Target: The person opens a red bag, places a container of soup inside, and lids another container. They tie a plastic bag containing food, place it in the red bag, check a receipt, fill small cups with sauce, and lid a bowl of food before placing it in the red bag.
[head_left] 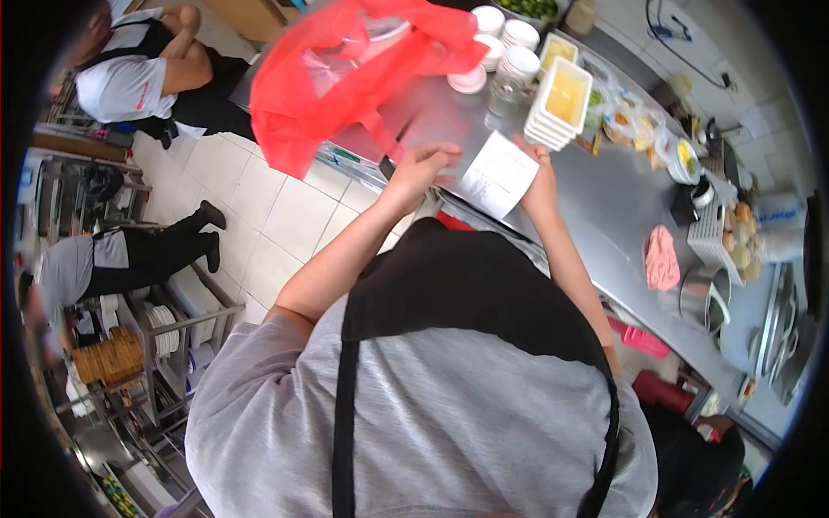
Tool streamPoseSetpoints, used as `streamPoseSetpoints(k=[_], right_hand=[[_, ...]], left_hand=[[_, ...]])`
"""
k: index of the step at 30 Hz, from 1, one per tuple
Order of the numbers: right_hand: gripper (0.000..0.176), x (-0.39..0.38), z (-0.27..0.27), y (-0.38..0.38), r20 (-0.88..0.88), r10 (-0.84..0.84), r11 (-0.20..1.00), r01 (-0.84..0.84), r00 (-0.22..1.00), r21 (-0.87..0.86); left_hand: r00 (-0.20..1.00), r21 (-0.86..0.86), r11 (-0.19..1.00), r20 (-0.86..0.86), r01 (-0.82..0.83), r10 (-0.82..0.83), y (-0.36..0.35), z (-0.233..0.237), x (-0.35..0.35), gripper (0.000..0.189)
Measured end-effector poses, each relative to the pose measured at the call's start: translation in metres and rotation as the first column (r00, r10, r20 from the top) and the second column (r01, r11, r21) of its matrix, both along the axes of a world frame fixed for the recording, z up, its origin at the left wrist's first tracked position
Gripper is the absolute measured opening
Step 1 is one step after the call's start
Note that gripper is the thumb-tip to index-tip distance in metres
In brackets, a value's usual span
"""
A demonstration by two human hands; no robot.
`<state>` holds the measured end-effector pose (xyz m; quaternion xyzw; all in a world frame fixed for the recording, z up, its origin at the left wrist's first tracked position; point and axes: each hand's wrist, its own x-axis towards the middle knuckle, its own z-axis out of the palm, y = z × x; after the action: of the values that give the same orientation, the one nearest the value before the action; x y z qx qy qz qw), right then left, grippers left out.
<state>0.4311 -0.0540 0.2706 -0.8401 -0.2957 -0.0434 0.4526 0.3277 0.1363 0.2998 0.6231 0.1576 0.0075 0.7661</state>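
Gripping a printed paper receipt (499, 175) by its edge, the right hand (540, 177) has it pinched and tilted over the near edge of the table (604, 203). Across from it, the left hand (423, 173) is up with its fingers curled, just beside the receipt, and whether it grasps anything cannot be told. And right above that hand, look at this: a big red carrier bag (289, 112), its strap dangling close to the fingers, blocking the view of the table's far left end! Straight beyond the receipt, more traffic: white-lidded tubs (520, 62) crowd together, and next to them a stack of white rectangular trays (546, 121), the top one with something yellow inside, rises close by the right hand. Farther right come knotted plastic bags (629, 116) of food, a small bowl (682, 173), then a crumpled pink cloth (662, 259) near a metal pot (701, 302), with a white basket (710, 242) of brownish round items behind. Out wide, over the tiled floor (281, 211), one co-worker (129, 91) stands with arms folded, and another (112, 255) is by a metal rack (194, 321) bearing white plates (162, 330).
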Motion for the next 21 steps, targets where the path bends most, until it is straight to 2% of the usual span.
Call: streamPoseSetpoints(k=[1, 2, 3, 4, 5, 6, 7, 8, 9, 10, 11, 12, 13, 14, 15, 16, 17, 18, 19, 20, 21], right_hand=[[0.030, 0.003, -0.002, 0.006, 0.015, 0.021, 1.000, -0.022, 1.000, 0.012], [0.026, 0.008, -0.011, 0.011, 0.061, 0.032, 0.996, -0.027, 0.998, -0.080], [0.022, 0.012, -0.010, 0.018, 0.108, 0.043, 0.985, -0.024, 0.993, -0.172], [0.016, 0.014, -0.010, 0.022, 0.119, 0.000, 0.980, 0.024, 0.993, -0.198], [0.016, 0.017, -0.004, 0.025, 0.133, 0.013, 0.982, 0.013, 0.991, -0.191], [0.014, 0.020, 0.002, 0.026, 0.114, 0.007, 0.976, 0.018, 0.993, -0.217], [0.013, 0.024, 0.008, 0.027, 0.096, 0.000, 0.969, 0.024, 0.995, -0.246], [0.011, 0.030, 0.015, 0.031, -0.032, 0.034, 0.971, -0.041, 0.999, -0.236], [0.011, 0.025, 0.032, 0.037, 0.029, 0.078, 0.990, -0.074, 0.997, -0.118], [0.012, 0.036, 0.029, 0.042, -0.038, 0.169, 0.984, -0.171, 0.985, -0.051], [0.013, 0.050, 0.026, 0.050, -0.096, 0.262, 0.965, -0.261, 0.960, 0.022], [0.014, 0.047, 0.050, 0.066, -0.289, 0.344, 0.915, -0.249, 0.893, 0.319], [0.016, 0.045, 0.077, 0.080, -0.305, 0.321, 0.925, -0.226, 0.897, 0.307], [0.019, 0.047, 0.081, 0.096, -0.466, 0.443, 0.807, -0.114, 0.766, 0.579], [0.022, 0.045, 0.092, 0.114, -0.548, 0.592, 0.636, 0.075, 0.592, 0.768], [0.022, 0.042, 0.106, 0.130, -0.543, 0.592, 0.634, 0.072, 0.595, 0.770], [0.021, 0.030, 0.141, 0.148, -0.318, 0.551, 0.751, -0.293, 0.772, 0.591], [0.022, 0.024, 0.162, 0.167, -0.033, 0.557, 0.809, -0.533, 0.830, 0.247], [0.024, 0.037, 0.130, 0.196, -0.022, 0.627, 0.739, -0.586, 0.779, 0.331], [0.022, 0.041, 0.110, 0.217, -0.242, 0.568, 0.820, -0.515, 0.787, 0.250], [0.023, 0.032, 0.119, 0.233, -0.250, 0.530, 0.848, -0.504, 0.810, 0.163]], left_hand=[[0.996, 0.342, 0.937, 0.076, -0.076, 0.053, 0.013, -0.004, 0.003, 0.033], [0.969, 0.590, 0.771, 0.195, -0.240, 0.153, 0.028, -0.008, 0.009, 0.046], [0.963, 0.594, 0.760, 0.211, -0.263, 0.169, 0.040, 0.005, 0.013, 0.046], [0.913, 0.845, 0.348, 0.356, -0.406, 0.199, 0.051, 0.017, 0.016, 0.057], [0.858, 0.870, -0.150, 0.489, -0.469, 0.156, 0.063, 0.027, 0.018, 0.069], [0.850, 0.864, -0.160, 0.500, -0.478, 0.163, 0.079, 0.027, 0.021, 0.069], [0.879, 0.885, -0.264, 0.438, -0.384, 0.189, 0.098, 0.023, 0.024, 0.073], [0.899, 0.889, -0.361, 0.375, -0.281, 0.224, 0.110, 0.023, 0.026, 0.077], [0.894, 0.886, -0.365, 0.384, -0.286, 0.231, 0.117, 0.021, 0.026, 0.077], [0.936, 0.947, -0.320, 0.130, -0.020, 0.327, 0.124, 0.019, 0.026, 0.063], [0.905, 0.938, -0.248, -0.128, 0.244, 0.406, 0.131, 0.018, 0.026, 0.050], [0.910, 0.910, -0.297, -0.164, 0.288, 0.380, 0.135, 0.008, 0.026, 0.034], [0.913, 0.878, -0.347, -0.201, 0.329, 0.355, 0.137, -0.004, 0.025, 0.020], [0.957, 0.898, -0.369, -0.155, 0.241, 0.247, 0.133, -0.006, 0.019, 0.015], [0.985, 0.912, -0.382, -0.107, 0.150, 0.133, 0.124, -0.006, 0.010, 0.015], [0.986, 0.912, -0.385, -0.101, 0.145, 0.132, 0.118, -0.004, 0.005, 0.015], [0.994, 0.921, -0.380, -0.059, 0.090, 0.092, 0.111, 0.002, 0.001, 0.013], [0.999, 0.928, -0.372, -0.014, 0.032, 0.050, 0.105, 0.007, -0.003, 0.012], [0.999, 0.928, -0.372, -0.003, 0.019, 0.042, 0.102, 0.010, -0.007, 0.012], [1.000, 0.944, -0.331, 0.014, -0.005, 0.026, 0.101, 0.013, -0.010, 0.011], [0.999, 0.955, -0.294, 0.036, -0.033, 0.005, 0.100, 0.018, -0.011, 0.010]])
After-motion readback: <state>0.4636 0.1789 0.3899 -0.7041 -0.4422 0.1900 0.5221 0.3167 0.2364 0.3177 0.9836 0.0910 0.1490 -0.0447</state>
